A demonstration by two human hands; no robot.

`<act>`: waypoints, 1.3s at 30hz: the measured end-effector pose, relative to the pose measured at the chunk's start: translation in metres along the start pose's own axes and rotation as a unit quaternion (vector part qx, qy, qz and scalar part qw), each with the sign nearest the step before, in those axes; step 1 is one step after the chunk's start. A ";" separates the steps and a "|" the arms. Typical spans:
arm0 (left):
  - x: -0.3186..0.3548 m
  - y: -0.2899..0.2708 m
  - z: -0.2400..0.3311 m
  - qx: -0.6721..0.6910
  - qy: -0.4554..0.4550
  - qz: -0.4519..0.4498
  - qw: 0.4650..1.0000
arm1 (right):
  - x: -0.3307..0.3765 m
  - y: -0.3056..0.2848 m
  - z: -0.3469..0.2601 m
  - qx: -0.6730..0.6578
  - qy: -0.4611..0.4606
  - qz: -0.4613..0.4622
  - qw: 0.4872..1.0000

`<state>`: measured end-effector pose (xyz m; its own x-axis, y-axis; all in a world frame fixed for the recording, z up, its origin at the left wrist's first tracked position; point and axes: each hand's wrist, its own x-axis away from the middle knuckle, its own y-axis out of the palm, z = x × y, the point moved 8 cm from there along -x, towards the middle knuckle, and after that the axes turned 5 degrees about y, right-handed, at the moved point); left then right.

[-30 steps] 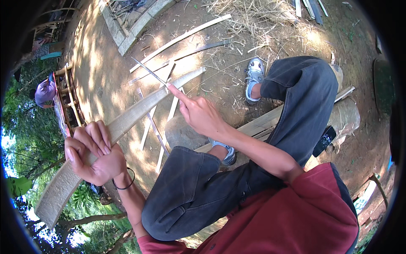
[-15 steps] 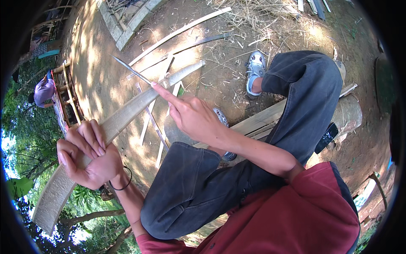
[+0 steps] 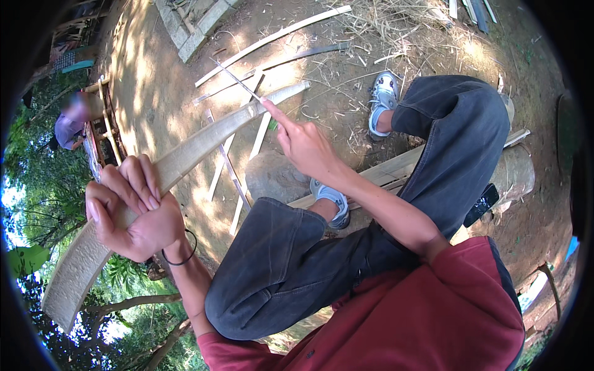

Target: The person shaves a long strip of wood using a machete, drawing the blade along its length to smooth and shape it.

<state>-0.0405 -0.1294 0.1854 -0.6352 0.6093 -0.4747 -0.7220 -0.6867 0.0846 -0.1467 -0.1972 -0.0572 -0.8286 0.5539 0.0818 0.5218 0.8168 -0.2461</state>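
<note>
Left hand wrapped round a long pale strip, right hand on a thin blade
Head cam: I've got the right fingers curled, index stretched along the blade, which crosses the strip near its far end. Sun-dappled dirt ground, loose strips and shavings around. Versus half a second ago, the blade's further toward the tip.

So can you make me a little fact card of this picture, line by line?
Left hand: wrapped around a long, flat, pale woody strip
Right hand: holding a thin, pointed, grey blade
Blade position: across the strip
Ground: brown dirt with more long, pale strips
Shoes: white and pale blue
Nearby: another person in a purple top
</note>
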 end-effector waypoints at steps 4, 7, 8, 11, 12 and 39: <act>-0.002 -0.001 0.000 0.000 -0.001 -0.004 1.000 | -0.006 -0.004 -0.004 -0.013 0.022 -0.029 0.999; 0.000 0.008 -0.001 0.002 -0.005 -0.023 1.000 | 0.000 -0.007 -0.014 -0.018 0.003 -0.017 1.000; 0.002 0.012 -0.001 0.002 -0.005 -0.029 1.000 | 0.002 -0.008 -0.016 -0.013 -0.010 -0.007 1.000; 0.001 0.016 -0.001 -0.005 -0.011 -0.022 1.000 | -0.002 -0.004 0.018 0.005 0.027 -0.006 1.000; 0.001 0.017 -0.002 0.002 -0.008 -0.023 1.000 | -0.002 -0.008 0.014 0.012 0.019 0.008 1.000; 0.011 0.002 0.004 -0.034 0.016 0.021 0.999 | 0.004 -0.003 -0.007 -0.022 0.018 -0.008 1.000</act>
<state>-0.0499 -0.1227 0.1836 -0.6551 0.5674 -0.4990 -0.6735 -0.7378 0.0453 -0.1504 -0.1959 -0.0490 -0.8294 0.5455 0.1205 0.5178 0.8316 -0.2009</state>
